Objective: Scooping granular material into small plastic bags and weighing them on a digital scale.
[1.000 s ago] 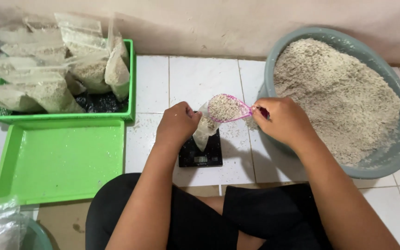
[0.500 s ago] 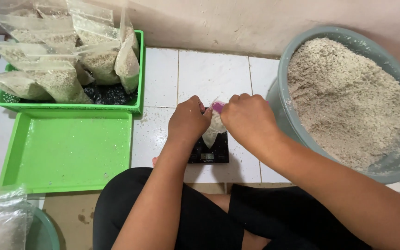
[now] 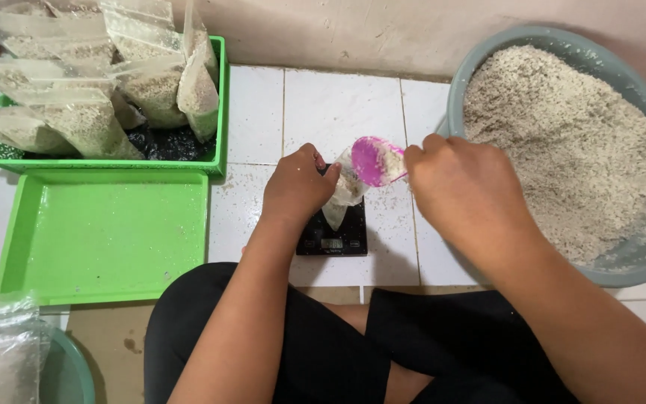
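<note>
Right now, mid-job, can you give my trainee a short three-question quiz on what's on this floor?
1. True or false: the pink scoop in the right hand is tipped over the clear bag.
2. What does the bag held by the left hand stand on? A) green tray B) black digital scale C) grey basin
3. Fill in: filled bags stand in the green ___ at upper left.

Key:
1. True.
2. B, the black digital scale.
3. Crate; the green tray below holds none.
</note>
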